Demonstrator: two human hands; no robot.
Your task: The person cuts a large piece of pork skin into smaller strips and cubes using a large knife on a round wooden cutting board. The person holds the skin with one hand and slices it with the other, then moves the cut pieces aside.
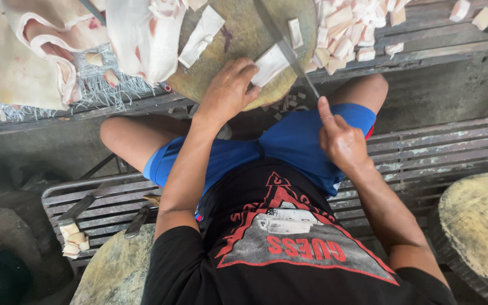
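Up near the front edge of the round, worn wooden chopping block (pixel 238 34) lies a pale white rectangular slab of fatty meat (pixel 269 64), its long axis running diagonally, the far end pointing up and to the right toward the long steel knife blade (pixel 289 48). That blade crosses the slab's upper end, slanting from the top of the view down to the right hand (pixel 340 138). The right hand is closed around the knife's handle, index finger stretched straight along the spine, wrist bent upward. The left hand (pixel 230 90) lies palm-down on the block's rim, forearm reaching forward, fingers curled narrowly and pressing the slab's near end. Beyond the blade sits a heap of small cut pale cubes (pixel 343 34); left of the block, large folded sheets of pale skin and fat (pixel 86 39).
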